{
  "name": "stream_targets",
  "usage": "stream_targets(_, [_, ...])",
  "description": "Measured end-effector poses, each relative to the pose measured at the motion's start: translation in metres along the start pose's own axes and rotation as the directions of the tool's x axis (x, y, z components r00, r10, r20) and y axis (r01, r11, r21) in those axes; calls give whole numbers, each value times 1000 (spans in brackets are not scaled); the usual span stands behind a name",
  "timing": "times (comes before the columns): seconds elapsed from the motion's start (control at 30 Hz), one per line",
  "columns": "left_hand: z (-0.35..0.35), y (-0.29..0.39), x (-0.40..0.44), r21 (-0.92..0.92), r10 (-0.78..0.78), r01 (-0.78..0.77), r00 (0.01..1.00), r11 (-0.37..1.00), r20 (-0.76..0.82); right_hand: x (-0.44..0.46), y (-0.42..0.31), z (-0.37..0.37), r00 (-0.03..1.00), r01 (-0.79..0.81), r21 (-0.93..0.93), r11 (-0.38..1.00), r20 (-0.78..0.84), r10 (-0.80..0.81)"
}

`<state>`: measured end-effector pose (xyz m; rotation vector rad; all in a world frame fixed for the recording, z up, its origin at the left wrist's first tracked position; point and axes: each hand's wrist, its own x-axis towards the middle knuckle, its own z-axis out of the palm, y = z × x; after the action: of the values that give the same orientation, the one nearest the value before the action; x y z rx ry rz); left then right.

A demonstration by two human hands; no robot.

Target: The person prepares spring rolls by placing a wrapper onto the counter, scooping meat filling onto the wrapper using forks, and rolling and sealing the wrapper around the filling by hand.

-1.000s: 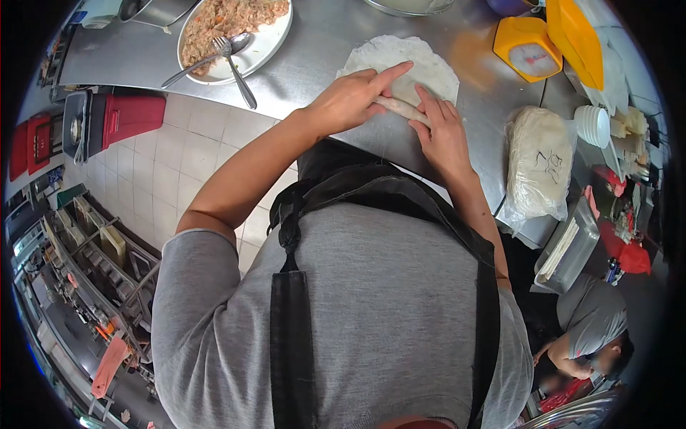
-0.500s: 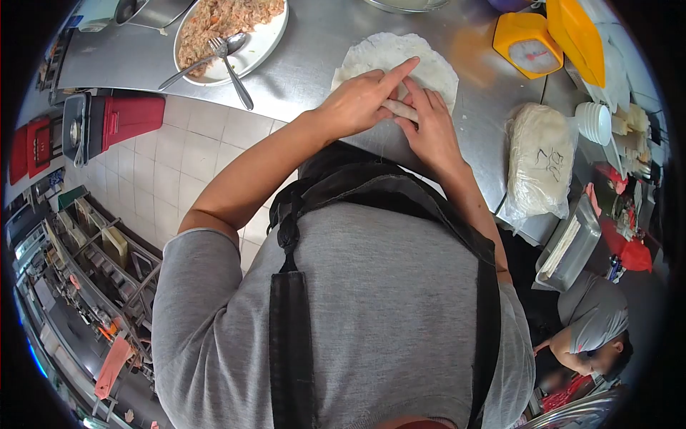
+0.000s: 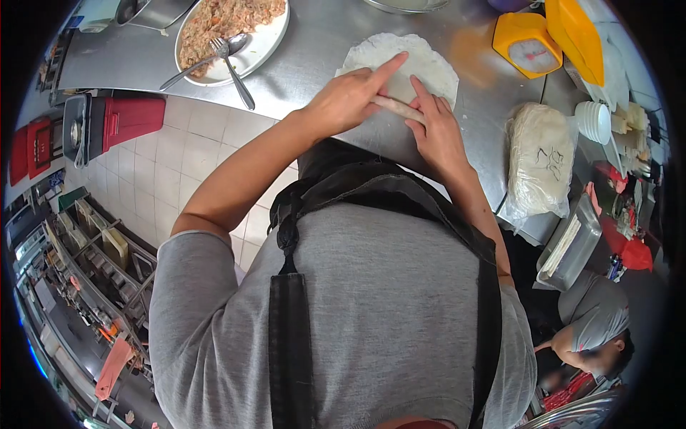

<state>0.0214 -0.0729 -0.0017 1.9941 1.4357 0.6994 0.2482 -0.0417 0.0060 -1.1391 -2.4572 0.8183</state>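
Note:
A thin roll [image 3: 399, 108] of pale wrapper lies along the near edge of a round white wrapper sheet [image 3: 421, 58] on the steel table. My left hand [image 3: 354, 98] is on the roll's left end, its index finger stretched out over the sheet and its thumb by the roll. At the right end my right hand [image 3: 434, 120] pinches the roll, with its index finger pointing away over the sheet. Left of the hands stands a white plate [image 3: 268, 44] of orange-brown filling [image 3: 214, 30], with a fork [image 3: 233, 70] and a spoon [image 3: 204, 63] on it.
A yellow scale [image 3: 527, 48] stands at the back right. Nearer are a plastic-wrapped pale stack [image 3: 541, 159], white cups [image 3: 592, 122] and a metal tray [image 3: 569, 249]. A metal bowl [image 3: 407, 6] sits at the far edge. Another person [image 3: 597, 322] is at the lower right.
Between the earlier frames the hands came closer together over the roll; now they are apart again, with more of the roll showing between them.

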Motion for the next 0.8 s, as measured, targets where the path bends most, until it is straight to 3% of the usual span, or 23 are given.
stream_targets(0.07, [-11, -4, -9, 56, 39, -37, 998, 998, -40, -6, 1, -6, 1000, 27, -62, 998, -13, -28])
stream_targets(0.17, [-25, -7, -15, 86, -55, 55, 998, 995, 0, -12, 2, -16, 1000, -13, -163, 987, -23, 9])
stream_targets(0.27, [-26, -11, -17, 73, -92, 89, 995, 993, 38, -15, 15, -17, 999, -29, -80, 996, 26, 31])
stream_targets(0.4, [-27, -12, -14, 132, -19, 15, 999, 991, 33, -13, 12, -23, 998, -42, -95, 995, 50, 47])
stream_targets(0.5, [-22, -14, -12, 60, -63, 60, 997, 996, 51, -15, 15, -24, 997, -50, -99, 994, 61, 56])
stream_targets(0.67, [-22, -16, -13, 107, -40, 35, 998, 994, 49, -16, 19, -24, 994, -70, -95, 993, 74, 77])
stream_targets(0.8, [-22, -8, -8, 144, 34, -33, 999, 989, -1, -13, 6, -22, 1000, -19, -148, 989, 5, 20])
